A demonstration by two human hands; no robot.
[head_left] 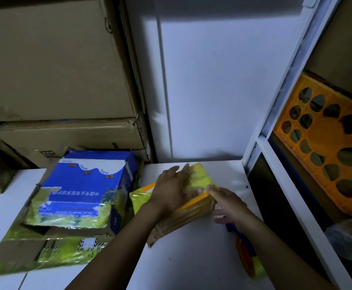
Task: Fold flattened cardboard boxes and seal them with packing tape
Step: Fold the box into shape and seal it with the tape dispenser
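A small yellow-green and orange cardboard box (200,178) stands on the white table (191,248), its brown flaps spread toward me. My left hand (170,187) lies flat on its top with straight fingers. My right hand (227,204) is at the box's right end, thumb on the orange edge, fingers loosely extended. Under my right forearm an orange and blue tool (244,254), probably a tape dispenser, is partly hidden.
A pile of blue and green flattened cartons (81,195) covers the table's left side. Large brown cartons (55,70) are stacked behind it. A white wall panel stands at the back. At right, a white shelf frame (292,189) holds an orange plastic crate (327,143).
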